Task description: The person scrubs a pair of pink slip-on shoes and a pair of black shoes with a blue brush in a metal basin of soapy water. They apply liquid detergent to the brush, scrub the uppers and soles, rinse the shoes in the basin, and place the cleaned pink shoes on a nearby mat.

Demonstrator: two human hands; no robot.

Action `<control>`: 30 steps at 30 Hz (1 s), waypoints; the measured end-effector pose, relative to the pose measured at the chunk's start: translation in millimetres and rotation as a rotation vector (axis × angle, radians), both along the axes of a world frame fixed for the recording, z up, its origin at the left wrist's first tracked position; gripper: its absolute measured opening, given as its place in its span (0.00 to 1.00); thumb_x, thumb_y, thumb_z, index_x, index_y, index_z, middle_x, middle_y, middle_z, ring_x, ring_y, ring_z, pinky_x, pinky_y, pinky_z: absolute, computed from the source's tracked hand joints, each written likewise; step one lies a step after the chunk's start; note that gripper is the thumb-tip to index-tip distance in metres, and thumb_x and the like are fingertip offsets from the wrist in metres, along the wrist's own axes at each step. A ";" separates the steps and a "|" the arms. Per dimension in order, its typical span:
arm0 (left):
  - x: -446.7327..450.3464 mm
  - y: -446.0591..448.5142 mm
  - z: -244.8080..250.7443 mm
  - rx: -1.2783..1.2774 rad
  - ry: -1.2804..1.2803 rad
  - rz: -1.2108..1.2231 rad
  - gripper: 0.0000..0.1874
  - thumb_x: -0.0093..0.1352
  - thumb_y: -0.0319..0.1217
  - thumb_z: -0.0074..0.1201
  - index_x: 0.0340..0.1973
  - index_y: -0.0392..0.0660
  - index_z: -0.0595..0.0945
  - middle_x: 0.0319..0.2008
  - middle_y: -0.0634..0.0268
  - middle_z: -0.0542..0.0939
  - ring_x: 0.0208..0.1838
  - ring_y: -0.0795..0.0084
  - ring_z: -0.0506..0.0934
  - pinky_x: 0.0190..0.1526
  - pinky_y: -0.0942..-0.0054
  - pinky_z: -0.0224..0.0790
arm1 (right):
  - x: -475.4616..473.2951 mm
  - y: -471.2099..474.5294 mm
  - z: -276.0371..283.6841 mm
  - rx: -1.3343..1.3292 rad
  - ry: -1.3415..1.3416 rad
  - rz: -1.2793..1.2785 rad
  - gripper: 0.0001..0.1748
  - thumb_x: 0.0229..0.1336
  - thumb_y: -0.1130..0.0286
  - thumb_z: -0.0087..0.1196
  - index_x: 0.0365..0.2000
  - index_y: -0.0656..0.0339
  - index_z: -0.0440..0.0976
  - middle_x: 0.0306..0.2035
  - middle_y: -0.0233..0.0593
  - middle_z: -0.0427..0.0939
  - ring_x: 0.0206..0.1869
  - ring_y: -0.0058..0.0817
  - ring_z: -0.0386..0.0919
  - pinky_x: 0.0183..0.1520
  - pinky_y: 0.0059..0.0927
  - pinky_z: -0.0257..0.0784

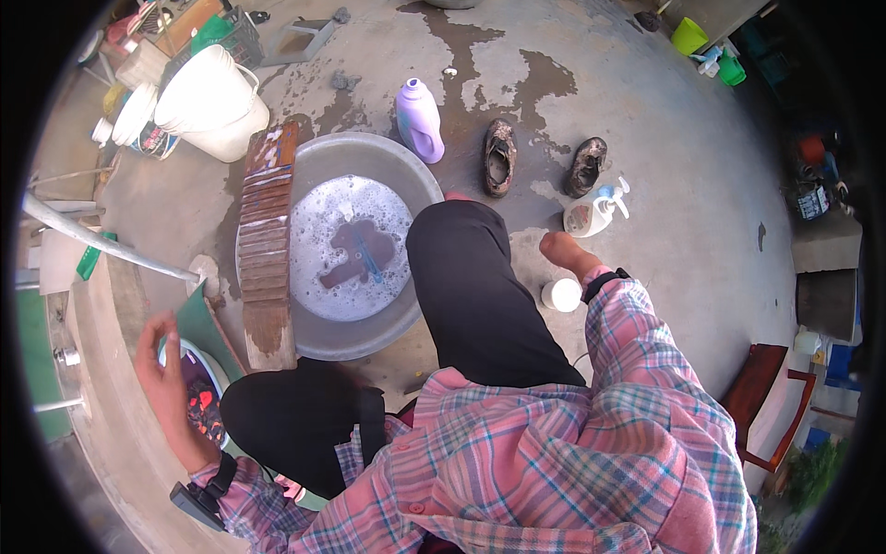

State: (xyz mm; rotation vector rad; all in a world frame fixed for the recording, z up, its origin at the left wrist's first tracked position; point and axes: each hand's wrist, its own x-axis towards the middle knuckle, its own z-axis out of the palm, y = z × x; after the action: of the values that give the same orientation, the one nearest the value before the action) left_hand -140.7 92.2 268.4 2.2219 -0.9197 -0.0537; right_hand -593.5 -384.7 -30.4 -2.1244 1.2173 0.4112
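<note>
Before me stands a round metal basin (pixel 360 339) of sudsy water, with a slim blue thing (pixel 368 257) in it. A ridged wooden washboard (pixel 266 242) lies across the basin's left side. My left hand (pixel 160 377) is raised with its fingers apart, over the edge of a light tub (pixel 220 370) that holds dark and red cloth (pixel 202 401). Nothing is in that hand. My right hand (pixel 569 255) is low at the right, just below a white pump bottle (pixel 587 215) and above a white round container (pixel 561 295). Its fingers are mostly hidden, so its grip is unclear.
A purple jug without a cap (pixel 419 124) stands behind the basin. Two patterned shoes (pixel 499 159) are on the partly wet concrete floor. White buckets (pixel 208 104) stand at the upper left. A pale hose or pipe (pixel 111 239) crosses the left side. A wooden stool or chair (pixel 758 388) is at the right.
</note>
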 end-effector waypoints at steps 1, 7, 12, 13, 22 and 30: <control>-6.0 -26.0 4.8 0.092 -0.063 -0.092 0.14 0.68 0.23 0.52 0.49 0.37 0.80 0.44 0.58 0.82 0.50 0.67 0.77 0.56 0.69 0.65 | 5.5 -0.9 -3.9 -0.256 0.087 0.167 0.15 0.54 0.67 0.53 0.42 0.60 0.78 0.37 0.47 0.81 0.39 0.39 0.82 0.41 0.41 0.78; -27.5 -139.7 -34.8 0.365 -0.020 -0.333 0.15 0.62 0.22 0.57 0.46 0.40 0.80 0.43 0.53 0.81 0.50 0.53 0.78 0.54 0.62 0.66 | 60.1 -44.5 -27.9 -0.201 -0.105 -0.113 0.20 0.55 0.61 0.51 0.47 0.55 0.77 0.48 0.52 0.79 0.51 0.50 0.77 0.56 0.45 0.72; -15.9 -167.0 -101.3 0.493 0.075 -0.386 0.16 0.61 0.24 0.59 0.45 0.43 0.80 0.45 0.52 0.80 0.51 0.48 0.76 0.57 0.53 0.63 | 106.5 -92.4 -45.1 -0.245 -0.015 -0.225 0.19 0.54 0.58 0.53 0.43 0.57 0.79 0.46 0.48 0.81 0.52 0.49 0.77 0.55 0.46 0.72; -12.9 -167.5 -109.8 0.570 0.024 -0.390 0.17 0.61 0.24 0.59 0.46 0.43 0.80 0.46 0.52 0.80 0.52 0.48 0.76 0.58 0.52 0.62 | 112.1 -100.4 -48.2 -0.253 0.032 -0.235 0.19 0.54 0.57 0.54 0.43 0.57 0.79 0.46 0.47 0.81 0.52 0.49 0.77 0.54 0.46 0.72; -6.0 -174.8 -128.2 0.892 0.076 -0.385 0.20 0.62 0.29 0.60 0.51 0.53 0.78 0.60 0.64 0.72 0.66 0.56 0.67 0.66 0.28 0.44 | 132.7 -150.8 -137.4 -0.144 -0.056 -0.461 0.30 0.48 0.49 0.60 0.39 0.67 0.80 0.41 0.58 0.82 0.48 0.52 0.79 0.53 0.43 0.73; 32.8 -136.8 -122.2 0.866 0.005 -0.091 0.21 0.63 0.31 0.60 0.53 0.51 0.78 0.61 0.59 0.72 0.64 0.50 0.70 0.62 0.33 0.53 | 117.5 -168.4 -153.7 0.066 -0.229 -0.680 0.19 0.48 0.60 0.52 0.23 0.68 0.81 0.18 0.47 0.79 0.22 0.38 0.79 0.29 0.40 0.71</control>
State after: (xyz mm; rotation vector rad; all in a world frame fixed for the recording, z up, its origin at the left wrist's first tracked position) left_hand -107.9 -44.6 146.2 2.9461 -1.1307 -0.5991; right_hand -476.0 -553.1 -184.2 -1.5213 1.6496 -0.0916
